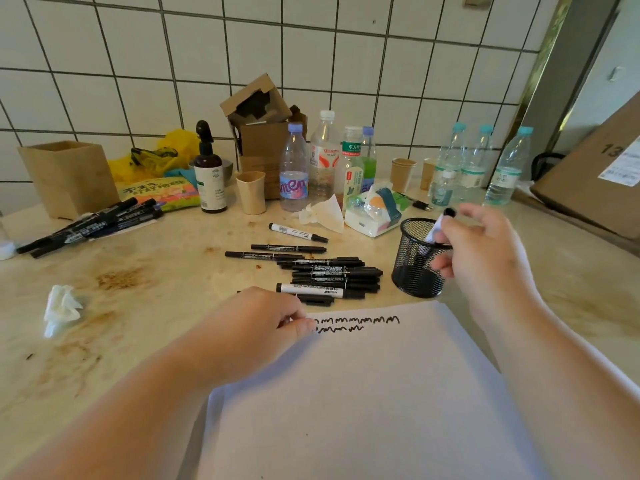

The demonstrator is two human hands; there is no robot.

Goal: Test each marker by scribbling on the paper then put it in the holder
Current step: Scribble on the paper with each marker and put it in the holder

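Note:
A white sheet of paper (363,393) lies in front of me with two rows of black scribbles (356,323) near its top edge. My left hand (252,327) rests on the paper's top left corner with its fingers curled, holding nothing that I can see. My right hand (485,251) grips a white marker with a black cap (440,225), its lower end inside the black mesh holder (415,271). A pile of several black and white markers (325,271) lies between the hands, just beyond the paper.
Another bunch of markers (93,223) lies at the left by a wooden box (69,178). Water bottles (322,161), paper cups (401,174), a brown spray bottle (209,178), tissues (62,308) and a tissue pack (374,213) crowd the counter's back. A cardboard carton (595,174) stands right.

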